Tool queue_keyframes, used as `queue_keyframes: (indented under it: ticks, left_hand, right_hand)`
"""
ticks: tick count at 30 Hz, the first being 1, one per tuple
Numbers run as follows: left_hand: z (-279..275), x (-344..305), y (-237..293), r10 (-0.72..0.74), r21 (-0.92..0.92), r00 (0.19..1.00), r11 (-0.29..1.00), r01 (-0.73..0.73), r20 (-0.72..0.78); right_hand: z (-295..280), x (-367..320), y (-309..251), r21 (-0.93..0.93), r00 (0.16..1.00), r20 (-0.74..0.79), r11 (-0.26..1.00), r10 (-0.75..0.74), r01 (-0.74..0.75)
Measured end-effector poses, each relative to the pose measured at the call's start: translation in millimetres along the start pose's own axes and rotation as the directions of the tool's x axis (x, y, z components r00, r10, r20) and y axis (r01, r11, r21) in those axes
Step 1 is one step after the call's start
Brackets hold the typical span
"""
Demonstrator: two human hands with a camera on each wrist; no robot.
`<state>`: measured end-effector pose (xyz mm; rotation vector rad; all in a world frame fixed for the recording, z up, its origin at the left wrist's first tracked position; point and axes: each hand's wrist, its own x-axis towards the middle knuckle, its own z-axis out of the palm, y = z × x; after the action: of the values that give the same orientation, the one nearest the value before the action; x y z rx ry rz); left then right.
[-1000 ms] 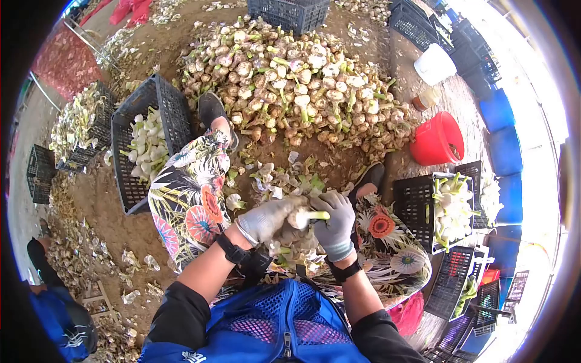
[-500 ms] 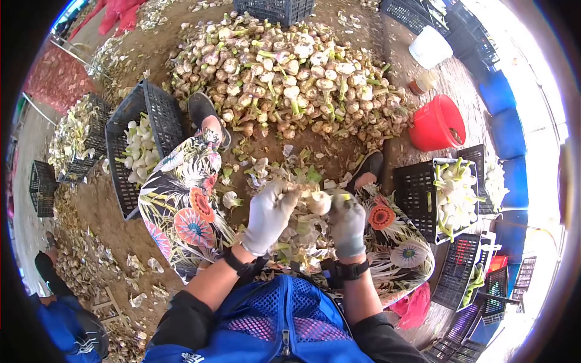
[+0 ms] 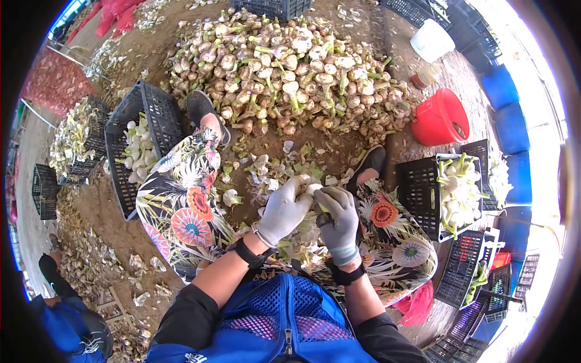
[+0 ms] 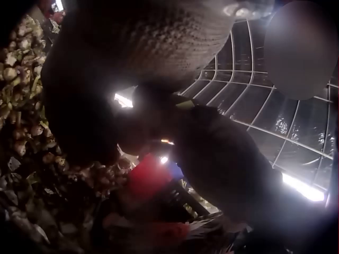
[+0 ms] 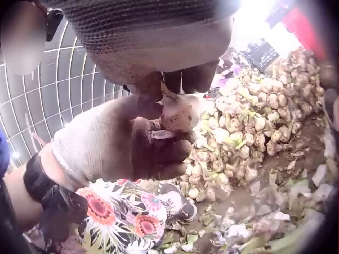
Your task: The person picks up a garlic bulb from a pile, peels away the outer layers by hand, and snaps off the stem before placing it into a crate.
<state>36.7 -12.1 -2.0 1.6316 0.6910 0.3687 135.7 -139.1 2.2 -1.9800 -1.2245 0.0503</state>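
Between the person's knees, both gloved hands meet at a garlic bulb (image 3: 313,189), largely hidden by fingers in the head view. The left hand (image 3: 285,207), in a whitish glove, holds it from the left with curled fingers. From the right, the right hand (image 3: 340,219) grips it with bent fingers, a green stem (image 3: 323,208) showing beside them. In the right wrist view the bulb (image 5: 179,114) has brown-specked skin and lies against the left hand's (image 5: 114,140) fingers, with the right hand (image 5: 159,47) above. The left wrist view is dark, the hands mere silhouettes.
A large heap of garlic (image 3: 284,78) lies ahead, with loose peelings (image 3: 290,163) on the ground before the hands. Crates of trimmed garlic stand at the left (image 3: 145,142) and right (image 3: 457,193). A red bucket (image 3: 440,118) stands beyond the right crate. Another person (image 3: 69,320) is at lower left.
The hands turned and parted slightly around the bulb, then closed together over it, covering most of it. The stem, earlier pointing right, now points down between the hands.
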Motion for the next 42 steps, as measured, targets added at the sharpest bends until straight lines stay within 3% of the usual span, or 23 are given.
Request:
queue_keyframes:
  ticks: [1,3,5,7,9,10,11,12,14,15,18,19,20,21,23,24,28,31,33,34,36,41,42]
  left_hand:
    - [-0.4,0.0,-4.2,-0.002,0.000,1.000,1.000,0.002,0.000]
    - [-4.5,-1.2,-14.5,0.055,0.025,0.998,0.998,-0.055,-0.008]
    - [-10.9,-6.1,-16.3,0.015,-0.039,1.000,0.999,-0.015,-0.006]
    - [-19.2,-6.0,-5.2,0.260,-0.003,0.965,0.966,-0.260,0.022]
    - [-22.5,-0.4,-7.7,0.331,0.086,0.943,0.939,-0.333,0.033]
    - [-25.1,2.7,-9.4,0.344,0.154,0.931,0.920,-0.360,0.125]
    - [-26.3,3.9,-10.3,0.347,0.217,0.912,0.894,-0.392,0.217]
    - [-25.8,3.7,-10.0,0.347,0.216,0.912,0.894,-0.392,0.218]
    - [-25.4,2.2,-8.8,0.349,0.451,0.902,0.782,-0.430,0.254]
    - [-25.9,-0.1,-12.5,0.348,0.451,0.902,0.782,-0.430,0.255]
    - [-23.8,-9.6,-22.5,0.343,0.550,0.910,0.725,-0.414,0.232]
    - [-20.7,-10.5,-20.3,0.188,0.293,0.970,0.929,-0.226,0.153]
    - [-17.9,-10.9,-17.6,0.006,-0.006,0.992,1.000,-0.005,0.126]
    - [-15.0,-9.5,-13.4,0.005,-0.007,0.992,1.000,-0.004,0.125]
    - [-12.1,-4.5,-5.2,-0.049,-0.019,0.990,0.998,0.052,0.135]
    - [-11.8,-3.2,-9.2,-0.043,0.005,0.984,0.999,0.043,0.171]
    - [-10.4,-8.5,-13.7,-0.040,0.041,0.993,0.999,0.035,0.109]
    - [-13.1,-10.9,-11.9,0.031,-0.132,0.998,0.991,-0.022,0.063]
    - [-16.5,-6.4,-11.9,0.401,0.040,0.915,0.914,-0.403,0.053]
    - [-20.5,-4.2,-10.8,0.400,0.041,0.915,0.914,-0.403,0.051]
    - [-28.3,-1.0,-6.4,0.417,0.259,0.879,0.844,-0.469,0.232]
    - [-25.7,-6.4,6.2,0.478,0.395,0.840,0.741,-0.543,0.257]
    - [-24.2,-10.8,6.8,0.481,0.394,0.838,0.740,-0.545,0.257]
  right_hand:
    - [1.3,0.1,0.3,-0.029,0.999,0.002,0.999,-0.044,0.044]
    - [4.7,-4.5,2.6,0.189,0.981,-0.086,0.970,0.174,-0.155]
    - [-3.4,-2.2,3.9,0.294,0.957,-0.058,0.920,0.285,-0.257]
    - [-5.6,-0.7,5.8,0.359,0.942,-0.007,0.880,0.334,-0.310]
    - [-8.9,4.3,-2.3,0.315,0.958,0.015,0.908,0.285,-0.275]
    - [-10.2,6.3,-4.9,0.270,0.971,0.035,0.933,0.237,-0.237]
    - [-9.9,6.3,-4.1,0.270,0.971,0.036,0.933,0.237,-0.238]
    - [-9.5,5.4,-1.6,0.258,0.967,0.040,0.933,0.250,-0.252]
    - [-10.1,2.5,2.5,0.244,0.963,0.044,0.931,0.267,-0.269]
    - [-10.9,1.3,5.1,0.330,0.943,0.026,0.888,0.331,-0.321]
    - [-14.2,2.6,3.9,0.403,0.924,0.000,0.845,0.383,-0.351]
    - [-14.8,4.2,2.9,0.393,0.931,-0.010,0.858,0.365,-0.331]
    - [-10.4,3.1,5.2,0.324,0.967,-0.055,0.921,0.249,-0.219]
    - [-9.0,3.4,2.6,0.323,0.967,-0.053,0.920,0.249,-0.219]
    - [-7.7,6.5,-5.0,0.042,1.000,0.005,0.999,-0.020,0.020]
    - [-7.7,7.7,-7.6,0.006,0.997,0.041,0.997,-0.072,0.072]
    - [-7.3,4.7,-5.0,0.130,0.996,-0.044,0.989,0.079,-0.073]
    - [-14.3,4.1,-2.4,0.226,0.977,-0.007,0.952,0.212,-0.205]
    - [-16.9,5.6,-5.8,0.281,0.972,0.019,0.932,0.233,-0.229]
    - [-17.7,6.5,-7.3,0.334,0.967,0.046,0.908,0.251,-0.252]
    - [-17.4,4.8,-2.8,0.334,0.963,0.069,0.903,0.261,-0.269]
    - [-13.5,-5.1,7.2,0.408,0.930,0.126,0.837,0.344,-0.365]
    - [-10.4,-10.0,14.2,0.563,0.868,0.120,0.687,0.482,-0.460]
